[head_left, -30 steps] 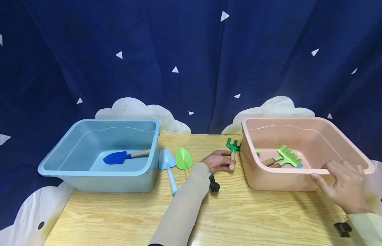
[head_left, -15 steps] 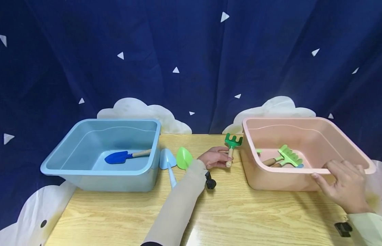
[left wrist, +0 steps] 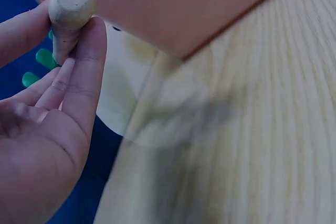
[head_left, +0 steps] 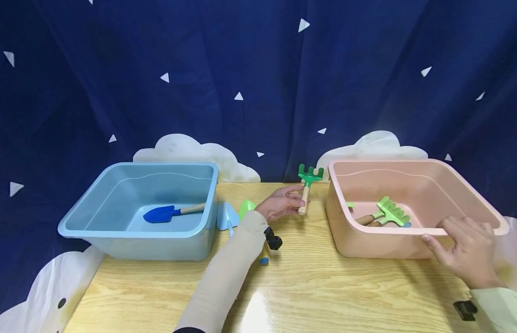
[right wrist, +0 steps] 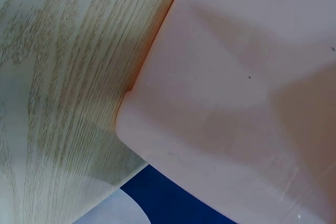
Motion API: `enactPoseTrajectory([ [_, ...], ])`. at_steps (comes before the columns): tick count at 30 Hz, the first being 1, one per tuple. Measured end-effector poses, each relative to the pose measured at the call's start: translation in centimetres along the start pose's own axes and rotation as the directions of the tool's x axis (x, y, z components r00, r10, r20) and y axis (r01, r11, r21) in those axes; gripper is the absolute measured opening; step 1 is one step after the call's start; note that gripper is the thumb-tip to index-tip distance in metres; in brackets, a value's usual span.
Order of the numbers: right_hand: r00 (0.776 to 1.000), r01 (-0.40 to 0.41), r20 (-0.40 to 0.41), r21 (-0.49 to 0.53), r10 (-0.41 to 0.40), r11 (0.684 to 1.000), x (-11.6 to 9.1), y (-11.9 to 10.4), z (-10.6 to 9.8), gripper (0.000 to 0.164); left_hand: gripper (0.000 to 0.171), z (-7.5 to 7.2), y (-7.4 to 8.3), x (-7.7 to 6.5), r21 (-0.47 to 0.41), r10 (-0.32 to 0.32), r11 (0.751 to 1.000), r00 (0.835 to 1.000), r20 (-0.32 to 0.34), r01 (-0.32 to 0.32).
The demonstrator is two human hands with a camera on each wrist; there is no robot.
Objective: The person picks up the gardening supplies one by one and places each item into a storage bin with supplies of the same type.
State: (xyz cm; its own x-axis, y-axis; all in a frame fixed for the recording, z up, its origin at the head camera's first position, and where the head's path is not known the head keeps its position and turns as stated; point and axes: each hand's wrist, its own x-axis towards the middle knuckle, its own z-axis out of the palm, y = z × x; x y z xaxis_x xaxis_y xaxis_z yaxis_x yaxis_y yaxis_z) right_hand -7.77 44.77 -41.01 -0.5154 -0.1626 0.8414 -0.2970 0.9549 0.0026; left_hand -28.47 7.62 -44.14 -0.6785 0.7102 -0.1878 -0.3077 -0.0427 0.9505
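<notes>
My left hand (head_left: pixel 281 203) pinches the wooden handle of a small green hand rake (head_left: pixel 310 175) between thumb and fingers, its tines pointing up and away. In the left wrist view, the rounded end of that handle (left wrist: pixel 72 4) faces the camera, and a shadow falls on the table below. At the right, my right hand (head_left: pixel 470 247) grips the front rim of a pink basin (head_left: pixel 391 231), fingers over the edge and thumb outside. Inside that basin lie a light green rake (head_left: pixel 392 212) and other tools with brown handles. The right wrist view shows the basin's outer wall (right wrist: pixel 220 93) but no fingers.
A blue basin (head_left: pixel 129 234) stands at the left, holding a blue trowel (head_left: pixel 160 214) with a wooden handle. Beside it on the wooden table (head_left: pixel 325 296) lie a light blue trowel (head_left: pixel 227 216) and a light green trowel (head_left: pixel 246 207), both partly hidden by the left arm.
My left hand has lifted the green rake off the table beside the pink basin and drawn it slightly left. The right hand keeps its grip on the rim.
</notes>
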Motion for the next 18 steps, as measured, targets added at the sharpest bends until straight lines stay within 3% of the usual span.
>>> enactPoseTrajectory([
  [10, 1.0, -0.004, 0.002, -0.012, 0.004, 1.0, -0.1, -0.1, 0.0, 0.077, 0.064, 0.0, 1.3, -1.7, 0.003, 0.11, 0.994, 0.993, 0.048, -0.111],
  [18, 1.0, -0.006, 0.019, -0.005, 0.006, 1.0, -0.1, 0.0, -0.2, 0.076, 0.068, 0.3, 2.0, -2.8, 0.021, 0.118, 0.993, 0.992, 0.043, -0.119],
])
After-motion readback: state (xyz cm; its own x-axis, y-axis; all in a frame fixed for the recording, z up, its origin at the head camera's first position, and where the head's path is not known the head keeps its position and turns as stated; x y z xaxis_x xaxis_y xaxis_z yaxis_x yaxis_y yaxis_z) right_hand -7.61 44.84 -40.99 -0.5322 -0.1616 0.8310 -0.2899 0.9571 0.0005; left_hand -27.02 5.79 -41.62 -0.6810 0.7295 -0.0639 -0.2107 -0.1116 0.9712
